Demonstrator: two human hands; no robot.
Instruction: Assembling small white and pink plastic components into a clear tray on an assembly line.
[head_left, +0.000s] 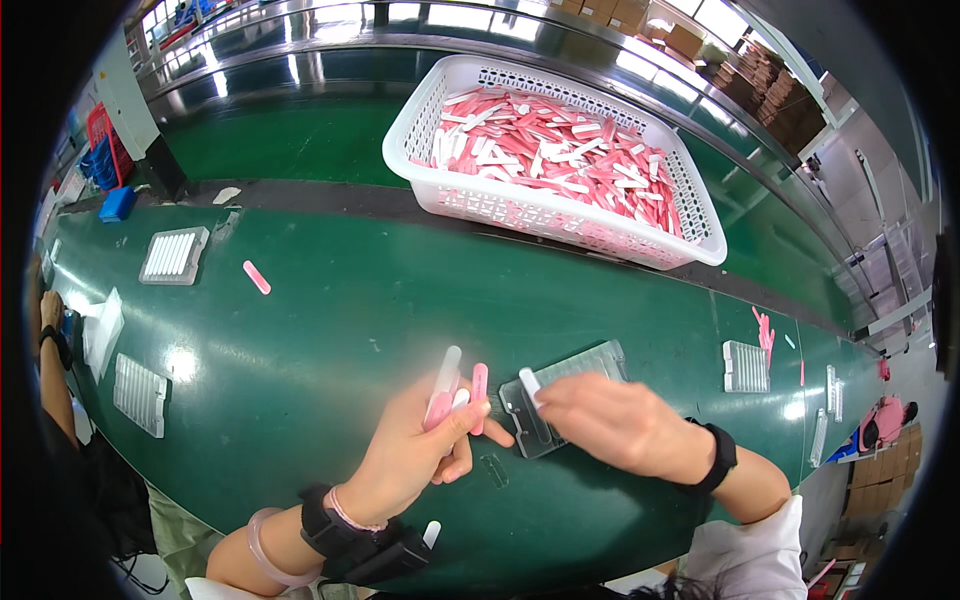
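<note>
The left hand [412, 438] has its fingers clamped on a small bunch of smooth, flat sticks with rounded ends. A pink stick [480, 392] stands nearly upright by the thumb, and a frosted stick [448, 368], whitish above and pink lower down, leans beside it, a white tip [460, 397] showing between them. The right hand [618, 425] has its fingertips pinched together on a glossy white stick [529, 382], tilted over the left part of the near tray [600, 360]. That tray is see-through, rigid-looking plastic, roughly rectangular and set at a slant on the smooth green surface [300, 350]; the right hand covers much of it. Whether the white stick touches the tray, I cannot tell.

Past the hands, a white plastic basket [455, 200] with rounded corners and pierced walls holds a loose heap [560, 150] of pink and white sticks. At the far left, a filled tray [173, 257] carries white sticks in a parallel row, with a loose pink stick [257, 278] lying near it. The left tray [141, 396] and the right tray [746, 367] are clear and ribbed with parallel grooves.
</note>
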